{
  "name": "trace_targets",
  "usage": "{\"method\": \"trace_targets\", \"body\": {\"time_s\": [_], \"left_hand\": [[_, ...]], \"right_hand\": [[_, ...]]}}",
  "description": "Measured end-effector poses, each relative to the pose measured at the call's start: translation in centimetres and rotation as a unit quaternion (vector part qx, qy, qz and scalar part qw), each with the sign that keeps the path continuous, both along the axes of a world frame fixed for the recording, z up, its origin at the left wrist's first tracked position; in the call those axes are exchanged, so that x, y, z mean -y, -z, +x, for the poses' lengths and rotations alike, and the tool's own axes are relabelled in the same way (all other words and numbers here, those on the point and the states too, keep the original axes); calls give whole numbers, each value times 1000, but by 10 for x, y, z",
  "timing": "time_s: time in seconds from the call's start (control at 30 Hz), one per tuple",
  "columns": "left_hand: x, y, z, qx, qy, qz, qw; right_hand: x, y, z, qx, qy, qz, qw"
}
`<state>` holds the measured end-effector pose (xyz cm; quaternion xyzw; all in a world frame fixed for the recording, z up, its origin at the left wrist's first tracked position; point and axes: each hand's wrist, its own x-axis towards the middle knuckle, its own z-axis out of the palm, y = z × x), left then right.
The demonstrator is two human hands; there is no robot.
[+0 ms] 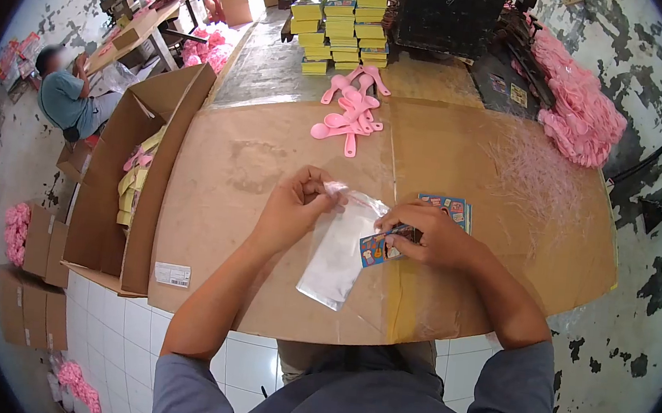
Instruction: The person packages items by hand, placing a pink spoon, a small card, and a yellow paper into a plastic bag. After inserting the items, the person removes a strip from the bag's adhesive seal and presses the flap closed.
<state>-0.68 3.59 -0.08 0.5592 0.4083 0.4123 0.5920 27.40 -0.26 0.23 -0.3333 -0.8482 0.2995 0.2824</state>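
A clear plastic bag hangs from my left hand, whose fingers pinch it near its top edge. My right hand is closed on a small blue printed card with colourful pictures, held beside the bag's right edge. Behind my right hand lies a stack of similar blue cards, partly covered by the hand. Farther up the table is a loose pile of pink plastic spoons.
Yellow-edged card stacks stand at the back. An open cardboard box adjoins the table's left side. Plastic strips and a pink heap lie at right. Another person sits at far left.
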Motion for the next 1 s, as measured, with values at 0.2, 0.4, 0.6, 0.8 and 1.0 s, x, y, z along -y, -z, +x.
{"method": "trace_targets", "body": {"time_s": [0.2,0.4,0.6,0.8,1.0], "left_hand": [[8,-25,0,92,61,-25,994],[18,-18,12,8,82,-3,997],[24,-19,14,-6,93,-2,996],[27,-24,15,-43,105,8,994],[29,-21,15,-74,113,42,990]], "right_hand": [[-8,-4,4,-168,153,-159,961],[-3,-14,0,-314,168,-161,921],[-3,-15,3,-177,158,-40,971],[2,-25,-4,-126,163,25,978],[2,-31,-4,-50,62,23,997]]}}
